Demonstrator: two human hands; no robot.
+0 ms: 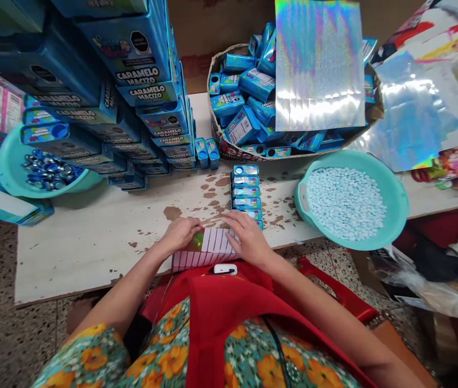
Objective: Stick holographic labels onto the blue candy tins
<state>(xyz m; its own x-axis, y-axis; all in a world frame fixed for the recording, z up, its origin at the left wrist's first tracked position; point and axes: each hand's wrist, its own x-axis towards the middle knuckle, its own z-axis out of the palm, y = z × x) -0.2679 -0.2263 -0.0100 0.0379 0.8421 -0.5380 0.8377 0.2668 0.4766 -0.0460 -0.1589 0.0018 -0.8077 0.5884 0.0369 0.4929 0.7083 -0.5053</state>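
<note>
My left hand (180, 235) is closed in a pinch at the far left corner of a white piece with dark red stripes (216, 242) and a green patch, box-like in look, at the table's front edge. Whether its fingertips hold anything besides that corner is hidden. My right hand (250, 237) rests over the right end of the striped piece, fingers apart and partly stretched. Just beyond it stands a row of small blue candy boxes (246, 192), its near end partly covered by the hand.
Tall stacks of blue cartons (143, 75) rise at the left, beside a teal bowl (8, 161) of shiny caps. A cardboard box (217, 126) of blue candy boxes stands behind, under a holographic sheet (320, 64). At right, a teal basin (401, 202) holds pale candies (346, 202).
</note>
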